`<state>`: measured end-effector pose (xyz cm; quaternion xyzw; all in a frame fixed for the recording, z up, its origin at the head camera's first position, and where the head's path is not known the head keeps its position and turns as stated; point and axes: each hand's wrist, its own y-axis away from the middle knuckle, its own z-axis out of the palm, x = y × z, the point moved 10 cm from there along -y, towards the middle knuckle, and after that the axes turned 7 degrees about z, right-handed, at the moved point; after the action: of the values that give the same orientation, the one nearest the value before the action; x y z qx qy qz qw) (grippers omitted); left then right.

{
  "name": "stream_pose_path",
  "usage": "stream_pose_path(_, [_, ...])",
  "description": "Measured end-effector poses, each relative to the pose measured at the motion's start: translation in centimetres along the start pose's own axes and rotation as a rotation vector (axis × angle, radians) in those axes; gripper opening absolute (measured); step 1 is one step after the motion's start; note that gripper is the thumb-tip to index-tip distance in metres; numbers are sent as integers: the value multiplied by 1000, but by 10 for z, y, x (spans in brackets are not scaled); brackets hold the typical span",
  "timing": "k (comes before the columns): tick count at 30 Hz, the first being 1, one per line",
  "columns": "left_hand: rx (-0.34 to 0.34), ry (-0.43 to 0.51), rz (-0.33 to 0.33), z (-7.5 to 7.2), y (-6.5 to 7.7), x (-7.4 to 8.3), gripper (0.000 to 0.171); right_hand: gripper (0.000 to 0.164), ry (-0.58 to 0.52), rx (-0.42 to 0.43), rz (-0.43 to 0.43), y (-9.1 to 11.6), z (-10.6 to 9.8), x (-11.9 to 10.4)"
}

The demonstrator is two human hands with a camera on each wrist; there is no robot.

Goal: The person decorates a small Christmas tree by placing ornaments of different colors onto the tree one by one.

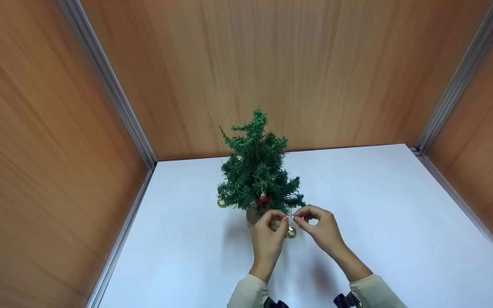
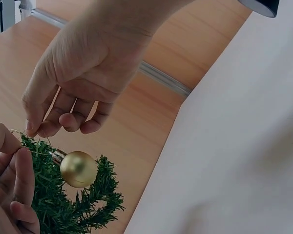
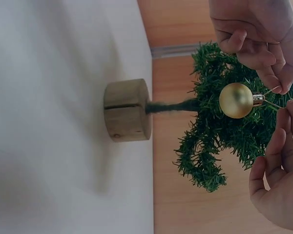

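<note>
A gold Christmas bauble [image 1: 291, 232] hangs from a thin thread loop in front of the lower branches of a small green artificial Christmas tree [image 1: 255, 171]. My left hand [image 1: 268, 235] pinches one side of the loop between thumb and index finger. The other side is pinched by my right hand [image 1: 321, 229], so the thread spreads apart between the fingertips. In the right wrist view the bauble [image 3: 236, 100] shows its metal cap toward both hands, with the left hand [image 3: 261, 41] above and the right hand [image 3: 283, 170] below.
A red bauble [image 1: 263, 199] hangs at the tree's front, another gold bauble [image 1: 222, 202] at its left. The tree stands on a round wooden base [image 3: 128, 110] on a white table [image 1: 178, 239]. Wooden panels [image 1: 298, 72] enclose the back and sides.
</note>
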<state>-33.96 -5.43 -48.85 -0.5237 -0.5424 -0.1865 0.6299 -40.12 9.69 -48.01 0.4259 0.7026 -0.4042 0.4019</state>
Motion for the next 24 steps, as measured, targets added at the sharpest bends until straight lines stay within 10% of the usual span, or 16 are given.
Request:
stream_pose_path(11, [61,-238,149,-10,-8,12,5,5,2,10,-7,-11,6,-3])
stream_pose_path(24, [86,-256,169,-14,-13,6,3,6,52,11,30,-15,13,-19])
